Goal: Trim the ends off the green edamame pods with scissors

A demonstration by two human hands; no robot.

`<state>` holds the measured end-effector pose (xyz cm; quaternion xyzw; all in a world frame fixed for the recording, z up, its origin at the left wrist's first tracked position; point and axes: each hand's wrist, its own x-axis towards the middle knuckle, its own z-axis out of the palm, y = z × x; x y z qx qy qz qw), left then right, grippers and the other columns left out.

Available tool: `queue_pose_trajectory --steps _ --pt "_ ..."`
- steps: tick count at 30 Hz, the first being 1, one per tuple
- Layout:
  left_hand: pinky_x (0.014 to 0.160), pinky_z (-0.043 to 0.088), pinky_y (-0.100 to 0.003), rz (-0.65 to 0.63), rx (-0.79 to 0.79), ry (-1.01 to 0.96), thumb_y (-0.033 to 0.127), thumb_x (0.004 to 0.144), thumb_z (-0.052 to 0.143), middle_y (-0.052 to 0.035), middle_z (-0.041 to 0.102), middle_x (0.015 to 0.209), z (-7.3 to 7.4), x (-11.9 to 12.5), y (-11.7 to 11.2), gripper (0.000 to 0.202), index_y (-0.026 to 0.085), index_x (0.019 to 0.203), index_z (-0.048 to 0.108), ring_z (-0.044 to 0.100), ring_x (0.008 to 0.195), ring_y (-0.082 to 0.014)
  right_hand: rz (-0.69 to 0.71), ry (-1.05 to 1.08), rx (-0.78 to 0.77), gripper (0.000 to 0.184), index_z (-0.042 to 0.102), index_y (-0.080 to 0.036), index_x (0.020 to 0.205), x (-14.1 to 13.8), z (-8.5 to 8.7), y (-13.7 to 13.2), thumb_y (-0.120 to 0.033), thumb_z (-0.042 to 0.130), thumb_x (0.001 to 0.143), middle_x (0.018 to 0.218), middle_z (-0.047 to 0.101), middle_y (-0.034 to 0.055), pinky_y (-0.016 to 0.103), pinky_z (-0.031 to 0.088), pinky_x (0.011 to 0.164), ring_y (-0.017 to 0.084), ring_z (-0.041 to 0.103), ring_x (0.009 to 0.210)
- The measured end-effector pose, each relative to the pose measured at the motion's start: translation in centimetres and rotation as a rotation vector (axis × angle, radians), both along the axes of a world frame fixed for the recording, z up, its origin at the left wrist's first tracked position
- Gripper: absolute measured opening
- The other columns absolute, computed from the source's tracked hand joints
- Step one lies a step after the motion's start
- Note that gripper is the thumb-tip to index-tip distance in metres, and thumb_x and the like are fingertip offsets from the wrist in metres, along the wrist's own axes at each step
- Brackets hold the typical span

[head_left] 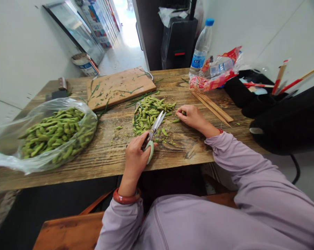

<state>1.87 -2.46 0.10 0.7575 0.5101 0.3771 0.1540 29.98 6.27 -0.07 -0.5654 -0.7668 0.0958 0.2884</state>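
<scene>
Left hand (137, 152) is wrapped round steel scissors (151, 154) with pale green loops, right hand (192, 116) is pinched on a small green pod (183, 113), and the lumpy pod heap (149, 111) sits just past them on the rough-grained table (110, 149). There's elbow room between heap and crinkly see-through bag (5, 159), right to the table's straight front edge; the bottle (203, 40)'s blue label is too tiny to read.

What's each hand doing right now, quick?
Left hand: closed around the scissors.
Right hand: fingers closed on a green pod.
</scene>
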Motion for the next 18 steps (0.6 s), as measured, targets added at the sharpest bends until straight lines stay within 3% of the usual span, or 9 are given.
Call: queue_pose_trajectory --steps 3,6,9,13,15,18 --pt "0.097 0.053 -0.036 0.005 0.001 0.003 0.036 0.085 0.074 -0.0105 0.077 0.117 -0.1 0.0 0.0 0.043 0.020 0.125 0.072 0.071 0.105 -0.0257 -0.009 0.131 0.012 0.020 0.077 -0.016 0.084 0.3 -0.1 0.4 -0.023 0.060 0.091 0.088 0.076 0.0087 0.031 0.047 0.079 0.020 0.067 0.082" --pt "0.095 0.054 -0.036 0.005 0.019 0.009 0.036 0.087 0.073 -0.0116 0.078 0.115 -0.2 -0.1 -0.1 0.043 0.017 0.126 0.071 0.072 0.102 -0.0252 0.092 0.146 -0.027 0.017 0.078 -0.017 0.087 0.5 0.4 0.1 -0.025 0.063 0.089 0.087 0.076 0.0071 0.030 0.047 0.076 0.019 0.067 0.079" --pt "0.091 0.055 -0.036 -0.013 0.035 0.022 0.037 0.088 0.072 -0.0118 0.078 0.112 -0.3 -0.1 -0.1 0.043 0.017 0.126 0.070 0.072 0.099 -0.0251 0.210 -0.005 -0.118 0.014 0.077 -0.018 0.094 0.7 0.9 -0.7 -0.026 0.069 0.086 0.089 0.075 0.0070 0.030 0.046 0.075 0.019 0.066 0.079" --pt "0.088 0.056 -0.037 -0.008 0.000 0.026 0.037 0.087 0.072 -0.0106 0.078 0.106 -0.3 0.2 -0.3 0.043 0.018 0.125 0.071 0.071 0.095 -0.0252 0.191 -0.171 -0.136 0.014 0.073 -0.018 0.090 0.4 0.8 -1.4 -0.030 0.065 0.089 0.093 0.073 0.0105 0.032 0.045 0.075 0.022 0.065 0.084" --pt "0.089 0.056 -0.037 0.009 -0.020 -0.008 0.036 0.085 0.073 -0.0108 0.078 0.106 -0.2 0.4 -0.3 0.043 0.018 0.125 0.071 0.071 0.096 -0.0256 0.183 -0.094 -0.110 0.015 0.069 -0.019 0.084 0.0 0.7 -1.5 -0.029 0.059 0.089 0.089 0.071 0.0096 0.033 0.045 0.075 0.022 0.064 0.083" --pt "0.091 0.056 -0.038 0.032 -0.045 -0.142 0.034 0.081 0.077 -0.0106 0.079 0.108 -0.2 0.7 -0.6 0.042 0.019 0.121 0.074 0.072 0.097 -0.0259 0.108 0.283 -0.179 0.015 0.061 -0.022 0.075 -0.5 0.8 -1.7 -0.033 0.057 0.084 0.074 0.064 0.0031 0.030 0.043 0.063 0.017 0.056 0.067"
